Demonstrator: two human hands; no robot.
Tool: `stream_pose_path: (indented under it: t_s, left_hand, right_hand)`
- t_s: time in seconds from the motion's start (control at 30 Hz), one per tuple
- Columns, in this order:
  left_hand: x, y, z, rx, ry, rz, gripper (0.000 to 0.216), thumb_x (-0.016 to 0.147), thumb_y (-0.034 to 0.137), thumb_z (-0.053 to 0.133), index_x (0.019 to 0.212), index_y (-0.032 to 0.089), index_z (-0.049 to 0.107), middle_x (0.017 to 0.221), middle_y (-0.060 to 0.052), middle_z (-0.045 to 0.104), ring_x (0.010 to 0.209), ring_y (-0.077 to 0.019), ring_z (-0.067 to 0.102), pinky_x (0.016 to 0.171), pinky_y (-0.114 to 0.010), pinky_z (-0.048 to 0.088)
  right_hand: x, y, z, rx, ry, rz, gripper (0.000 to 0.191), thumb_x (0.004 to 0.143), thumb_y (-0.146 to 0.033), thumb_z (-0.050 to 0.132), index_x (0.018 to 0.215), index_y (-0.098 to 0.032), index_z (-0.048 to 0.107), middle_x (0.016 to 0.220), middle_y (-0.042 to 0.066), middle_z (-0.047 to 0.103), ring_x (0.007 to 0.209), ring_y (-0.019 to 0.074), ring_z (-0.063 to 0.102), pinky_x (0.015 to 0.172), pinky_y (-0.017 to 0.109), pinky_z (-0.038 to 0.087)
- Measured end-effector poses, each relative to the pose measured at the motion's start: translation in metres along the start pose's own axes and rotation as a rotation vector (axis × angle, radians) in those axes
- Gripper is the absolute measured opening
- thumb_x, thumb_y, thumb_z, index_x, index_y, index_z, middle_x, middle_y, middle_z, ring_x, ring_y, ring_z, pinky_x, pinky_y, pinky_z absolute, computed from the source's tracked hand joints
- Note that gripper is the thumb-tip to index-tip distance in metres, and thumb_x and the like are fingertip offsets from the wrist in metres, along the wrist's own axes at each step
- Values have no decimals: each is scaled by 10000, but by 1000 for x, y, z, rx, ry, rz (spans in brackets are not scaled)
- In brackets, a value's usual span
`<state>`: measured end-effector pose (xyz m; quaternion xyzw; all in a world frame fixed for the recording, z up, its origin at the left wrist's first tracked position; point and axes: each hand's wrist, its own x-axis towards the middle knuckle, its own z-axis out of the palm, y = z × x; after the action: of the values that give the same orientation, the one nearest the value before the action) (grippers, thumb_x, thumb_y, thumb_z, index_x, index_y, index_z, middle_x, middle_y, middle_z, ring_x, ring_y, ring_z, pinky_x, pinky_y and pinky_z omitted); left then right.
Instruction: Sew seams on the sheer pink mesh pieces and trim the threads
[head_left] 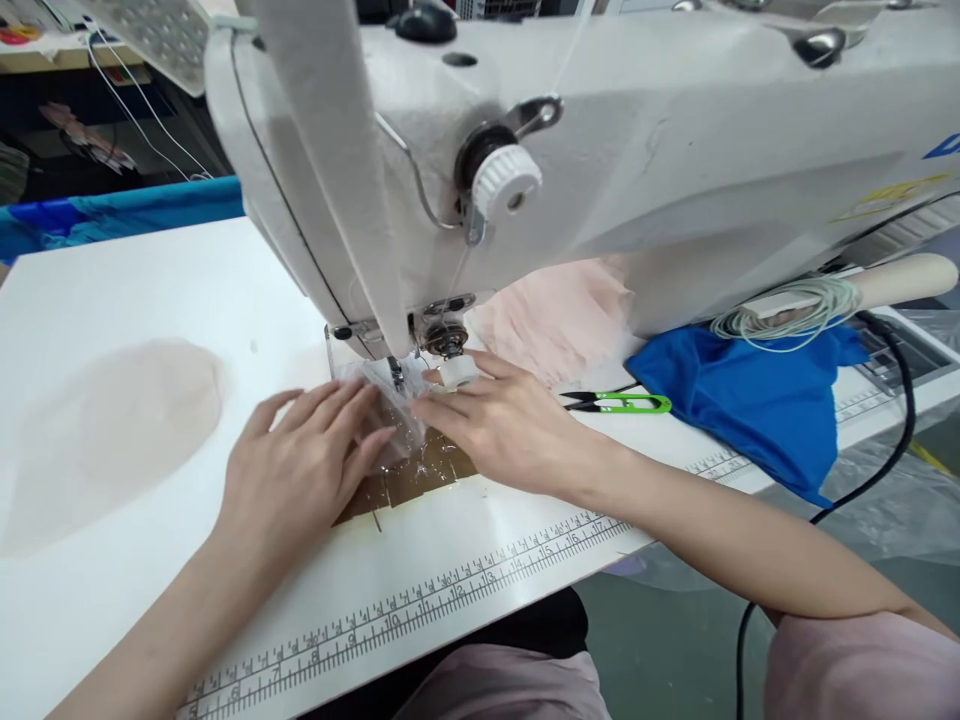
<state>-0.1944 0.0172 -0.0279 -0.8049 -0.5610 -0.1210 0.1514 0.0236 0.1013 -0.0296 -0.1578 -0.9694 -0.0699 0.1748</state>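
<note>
A piece of thin, see-through whitish fabric [409,437] lies under the presser foot [396,374] of a sewing machine [645,150]. My left hand [304,465] rests on the left side of this fabric, its fingers stretched out and the thumb apart. From the right, my right hand [510,420] reaches in beside the needle area, its fingers bent and closed on the fabric's edge. The tips of those fingers are partly hidden by a white round part [459,372] of the machine. Beneath the fabric is a brown, shiny patch [420,488] on the table.
Green thread snips [626,402] lie right of my right hand. Behind are pale pink fabric [559,315], blue cloth [757,400] and a coil of pale cord [795,310]. A sheer oval piece [120,430] lies left on the white table [247,290]; a printed ruler [420,607] runs along its front.
</note>
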Motion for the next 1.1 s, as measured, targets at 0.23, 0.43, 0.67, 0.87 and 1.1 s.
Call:
stream_pose_path:
  t_s: [0.23, 0.43, 0.67, 0.87, 1.1]
  left_hand:
    - [7, -15, 9, -167, 20, 103, 318, 978, 239, 462, 1249, 145, 601, 1239, -110, 675, 1168, -254, 610, 1041, -439, 441]
    - [11, -8, 17, -182, -9, 173, 341, 979, 306, 462, 1201, 132, 654, 1090, -123, 669, 1033, -272, 618, 966, -476, 497]
    - [6, -4, 19, -113, -2, 195, 387, 981, 361, 476, 1254, 126, 618, 1277, -141, 654, 1252, -298, 562, 1075, -500, 443]
    - [4, 0, 19, -105, 0, 167, 401, 971, 373, 504, 1289, 149, 600, 1267, -138, 662, 1244, -292, 579, 1114, -513, 397]
    - [4, 0, 19, -91, -22, 165, 416, 965, 378, 517, 1306, 149, 586, 1287, -134, 648, 1251, -291, 573, 1134, -523, 368]
  right_hand:
    - [1, -15, 5, 2, 63, -64, 347, 945, -36, 373, 1000, -109, 708, 977, 66, 762, 1033, 188, 668, 1030, 348, 433]
    - [1, -8, 12, 6, 95, -4, 338, 916, -23, 384, 910, -146, 699, 870, 28, 738, 778, 150, 650, 981, 346, 437]
    - [5, -3, 15, 2, -21, 139, 354, 903, -56, 376, 1181, -78, 594, 1189, 119, 680, 1236, 237, 539, 1090, 423, 347]
    - [6, -4, 16, -11, -40, 167, 400, 896, -74, 397, 1272, -48, 531, 1210, 141, 683, 1303, 247, 503, 1156, 480, 284]
    - [6, -6, 16, -18, -27, 181, 400, 901, -74, 390, 1274, -30, 527, 1210, 149, 682, 1290, 247, 516, 1138, 471, 321]
